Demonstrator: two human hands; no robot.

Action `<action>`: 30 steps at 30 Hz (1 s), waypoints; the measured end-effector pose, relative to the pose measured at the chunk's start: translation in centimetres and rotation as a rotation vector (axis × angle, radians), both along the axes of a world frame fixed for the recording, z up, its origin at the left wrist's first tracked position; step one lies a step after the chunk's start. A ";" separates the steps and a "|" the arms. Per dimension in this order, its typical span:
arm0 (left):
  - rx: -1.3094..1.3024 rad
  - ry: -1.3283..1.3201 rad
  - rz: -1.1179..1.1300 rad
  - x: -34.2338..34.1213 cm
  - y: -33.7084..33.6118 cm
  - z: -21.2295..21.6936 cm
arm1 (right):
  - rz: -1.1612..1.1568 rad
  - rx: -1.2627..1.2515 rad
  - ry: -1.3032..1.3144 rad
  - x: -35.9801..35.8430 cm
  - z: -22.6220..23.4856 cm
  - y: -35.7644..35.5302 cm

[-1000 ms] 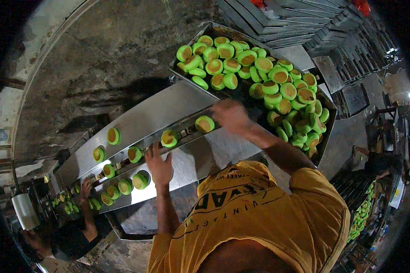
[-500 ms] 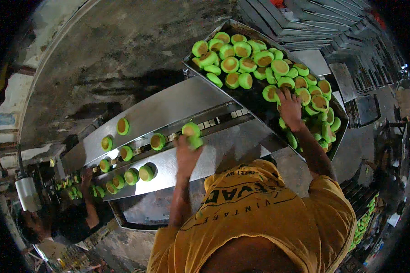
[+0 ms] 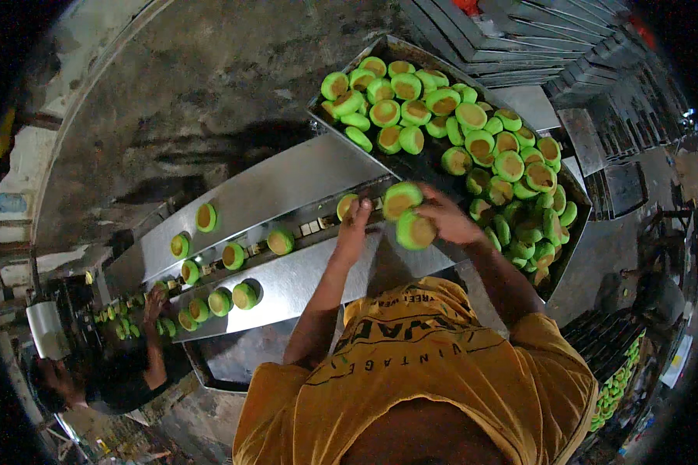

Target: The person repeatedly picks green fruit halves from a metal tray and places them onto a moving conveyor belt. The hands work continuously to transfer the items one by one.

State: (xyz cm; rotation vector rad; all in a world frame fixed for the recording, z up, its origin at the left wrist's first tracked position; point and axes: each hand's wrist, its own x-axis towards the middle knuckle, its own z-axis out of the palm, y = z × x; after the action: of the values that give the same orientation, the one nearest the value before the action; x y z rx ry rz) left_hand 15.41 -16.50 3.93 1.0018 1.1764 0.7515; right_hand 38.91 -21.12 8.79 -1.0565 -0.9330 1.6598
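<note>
Right hand (image 3: 450, 221) gripping two green hollow half-shells (image 3: 408, 215), just above the grey metal conveyor trough (image 3: 287, 186); left hand (image 3: 355, 221) pinching a third half-shell (image 3: 346, 206), nearer the trough.

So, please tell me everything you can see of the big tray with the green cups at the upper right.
The tray is a large, shallow, rectangular pan that looks like dull grey metal, with a low raised rim. It lies slanted in the picture, its near corner against the long metal chute. It is heaped with green half-shells, brownish inside, most open side up, some tilted. Bare dark floor shows near its lower left. The right hand is over its near edge, holding two shells.
</note>
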 end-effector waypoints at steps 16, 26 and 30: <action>0.771 1.011 -0.053 -13.9 -10.4 0.0 | 0.212 0.475 -1.544 -7.1 -1.6 -4.8; 0.748 0.988 -0.298 -14.4 -7.0 -0.7 | 0.157 0.583 -1.506 -11.2 -7.2 4.5; 0.563 0.961 -0.280 -14.1 -6.9 0.3 | -0.082 0.568 -1.372 -5.1 -1.5 5.3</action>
State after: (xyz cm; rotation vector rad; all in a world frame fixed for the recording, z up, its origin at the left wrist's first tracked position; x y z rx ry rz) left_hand 1.36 -23.37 4.26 2.0916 1.6032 0.3528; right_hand 33.82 -15.78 7.34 -1.7311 -1.9901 0.3097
